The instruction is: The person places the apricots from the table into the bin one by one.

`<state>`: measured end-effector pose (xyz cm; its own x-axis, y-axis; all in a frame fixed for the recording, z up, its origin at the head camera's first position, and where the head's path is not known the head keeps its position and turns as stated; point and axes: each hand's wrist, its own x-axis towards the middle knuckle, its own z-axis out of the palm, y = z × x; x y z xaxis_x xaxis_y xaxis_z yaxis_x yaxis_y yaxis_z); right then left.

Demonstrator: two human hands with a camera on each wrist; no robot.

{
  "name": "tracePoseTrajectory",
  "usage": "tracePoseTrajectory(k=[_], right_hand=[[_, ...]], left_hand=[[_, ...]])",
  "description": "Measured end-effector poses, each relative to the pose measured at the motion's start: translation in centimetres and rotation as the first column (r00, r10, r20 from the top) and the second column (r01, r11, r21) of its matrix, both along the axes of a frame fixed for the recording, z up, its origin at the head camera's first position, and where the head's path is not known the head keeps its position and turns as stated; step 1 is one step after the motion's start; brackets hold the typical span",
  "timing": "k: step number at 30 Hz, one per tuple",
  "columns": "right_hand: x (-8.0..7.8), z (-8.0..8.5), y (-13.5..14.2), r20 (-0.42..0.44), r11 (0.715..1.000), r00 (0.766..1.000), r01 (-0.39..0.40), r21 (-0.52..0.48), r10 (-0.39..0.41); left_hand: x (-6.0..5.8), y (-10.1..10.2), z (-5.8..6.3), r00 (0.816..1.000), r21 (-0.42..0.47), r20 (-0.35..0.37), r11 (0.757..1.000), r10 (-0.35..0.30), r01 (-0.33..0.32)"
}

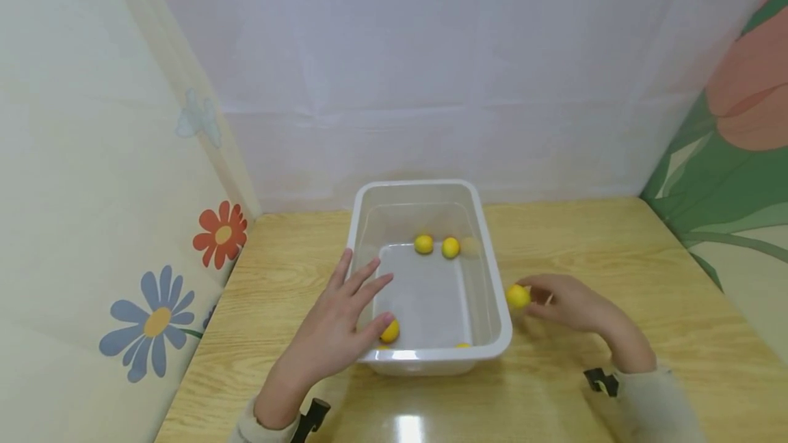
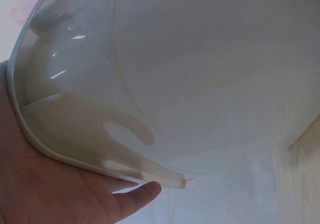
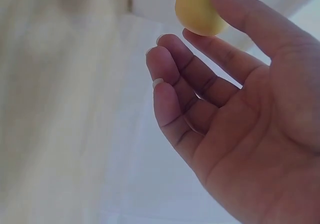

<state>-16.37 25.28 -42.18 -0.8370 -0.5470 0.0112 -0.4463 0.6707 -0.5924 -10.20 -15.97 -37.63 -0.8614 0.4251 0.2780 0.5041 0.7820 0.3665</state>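
Just right of the grey-white plastic tub (image 1: pixel 492 272), my right hand (image 1: pixel 569 303) pinches a small lemon (image 1: pixel 518 296) between thumb and forefinger. The right wrist view shows this lemon (image 3: pixel 200 9) at the fingertips, with the other fingers loosely bent. My left hand (image 1: pixel 335 323) lies across the tub's near left rim, fingers spread and straight. From the left wrist, the tub's rim (image 2: pixel 55 155) runs along the palm. Inside the tub, two lemons (image 1: pixel 423 244) sit at the far end, and another lemon (image 1: pixel 389 331) is partly hidden by the left thumb.
The tub stands on a wood-grain table (image 1: pixel 572 238). Its near rim hides most of a yellow thing (image 1: pixel 463 345) inside. A white cloth backdrop (image 1: pixel 394 74) rises behind, with flower-patterned panels at left (image 1: pixel 156 320) and right (image 1: pixel 751 176).
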Motion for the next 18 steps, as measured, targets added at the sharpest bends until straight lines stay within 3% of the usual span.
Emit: tracePoseTrajectory(k=[7,18], right_hand=[[0.2,2.8,0.2,-0.039,0.999,0.998,0.039,0.013,-0.039],[0.6,6.2,-1.0,-0.153,0.999,0.988,-0.006,-0.037,0.000]], left_hand=[[-0.1,0.0,-0.1,1.000,0.002,-0.008,1.000,-0.002,0.002],[0.0,0.0,-0.1,1.000,0.017,-0.002,1.000,-0.002,0.002]])
